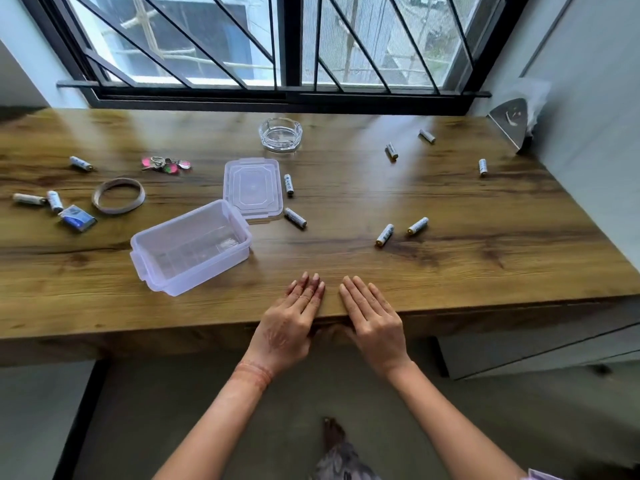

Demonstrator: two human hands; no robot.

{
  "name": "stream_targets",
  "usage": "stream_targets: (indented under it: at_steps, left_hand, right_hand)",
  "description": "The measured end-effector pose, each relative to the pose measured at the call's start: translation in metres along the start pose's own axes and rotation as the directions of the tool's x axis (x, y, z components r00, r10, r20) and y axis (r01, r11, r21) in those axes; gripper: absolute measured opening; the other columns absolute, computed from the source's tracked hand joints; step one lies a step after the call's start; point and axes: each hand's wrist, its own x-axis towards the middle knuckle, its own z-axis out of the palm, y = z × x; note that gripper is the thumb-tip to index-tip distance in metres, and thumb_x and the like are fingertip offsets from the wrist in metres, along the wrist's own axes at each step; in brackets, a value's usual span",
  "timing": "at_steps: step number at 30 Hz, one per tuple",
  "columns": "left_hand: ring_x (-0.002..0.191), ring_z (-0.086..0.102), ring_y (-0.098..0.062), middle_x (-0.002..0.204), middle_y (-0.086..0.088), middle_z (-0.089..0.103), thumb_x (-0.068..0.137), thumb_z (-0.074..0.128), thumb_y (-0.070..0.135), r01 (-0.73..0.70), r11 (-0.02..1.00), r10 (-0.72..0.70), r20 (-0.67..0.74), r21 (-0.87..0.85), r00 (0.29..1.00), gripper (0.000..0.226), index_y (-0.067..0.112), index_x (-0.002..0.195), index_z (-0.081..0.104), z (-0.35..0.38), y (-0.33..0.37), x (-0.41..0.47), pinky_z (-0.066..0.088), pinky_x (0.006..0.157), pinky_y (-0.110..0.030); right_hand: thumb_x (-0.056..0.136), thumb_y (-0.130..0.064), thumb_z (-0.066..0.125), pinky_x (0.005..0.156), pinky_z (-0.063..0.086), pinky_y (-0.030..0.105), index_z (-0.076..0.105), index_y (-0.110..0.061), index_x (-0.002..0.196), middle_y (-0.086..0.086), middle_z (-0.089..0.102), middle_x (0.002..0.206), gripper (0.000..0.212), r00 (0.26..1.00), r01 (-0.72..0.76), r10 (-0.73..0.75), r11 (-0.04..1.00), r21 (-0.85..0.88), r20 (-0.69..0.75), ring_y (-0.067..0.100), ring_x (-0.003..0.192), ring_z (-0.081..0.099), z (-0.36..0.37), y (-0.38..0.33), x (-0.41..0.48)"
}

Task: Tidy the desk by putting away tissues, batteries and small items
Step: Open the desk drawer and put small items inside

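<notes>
My left hand [292,318] and my right hand [372,317] lie flat, palms down, on the front edge of the wooden desk [485,265], holding nothing. A clear plastic box [191,247] stands open and empty just left of my hands, its lid [252,186] lying behind it. Several white batteries are scattered about: two [385,234] [418,226] right of centre, two [295,217] [289,184] beside the lid, others at the far right [482,166] and far left [54,201]. A tissue holder [512,121] with white tissue sits in the back right corner.
A glass ashtray [280,134] stands near the window. At the left lie a keyring with pink tags [165,164], a tan band [118,195] and a small blue packet [77,218]. A barred window runs behind the desk; a grey wall bounds the right side.
</notes>
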Motion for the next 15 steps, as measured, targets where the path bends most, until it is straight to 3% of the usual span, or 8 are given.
stream_targets:
  at_steps: [2,5,15]
  left_hand:
    - [0.125,0.049,-0.030,0.133,-0.017,0.053,0.056,0.076,0.005,0.015,1.000,-0.015,-0.027,0.014,1.000,0.076,0.000,0.128,0.050,0.0021,0.0016,0.0010,0.036,0.103,-0.044]
    - [0.123,0.051,-0.029,0.132,-0.017,0.054,0.054,0.077,0.000,0.033,0.999,-0.031,-0.058,0.040,0.998,0.075,0.000,0.126,0.053,0.0051,0.0044,0.0003,0.037,0.102,-0.043]
    - [0.122,0.052,-0.026,0.131,-0.015,0.055,0.056,0.081,0.001,0.091,0.996,-0.091,-0.021,0.011,0.996,0.075,0.002,0.126,0.054,0.0002,0.0081,0.0017,0.037,0.102,-0.041]
  right_hand:
    - [0.085,-0.017,0.065,0.105,0.037,0.038,0.053,-0.004,0.126,0.012,0.054,0.131,0.044,0.999,-0.011,0.010,1.000,-0.023,-0.031,0.024,0.123,0.050,0.0045,-0.0017,-0.0002]
    - [0.081,-0.006,0.068,0.104,0.041,0.039,0.055,-0.005,0.125,0.012,0.056,0.129,0.046,0.999,-0.001,-0.001,0.999,-0.041,-0.046,0.023,0.123,0.050,0.0074,-0.0020,-0.0014]
    - [0.086,-0.007,0.055,0.103,0.041,0.040,0.057,-0.005,0.123,0.012,0.057,0.128,0.037,0.999,-0.045,0.044,0.998,-0.048,-0.020,0.023,0.121,0.053,0.0032,-0.0053,0.0021]
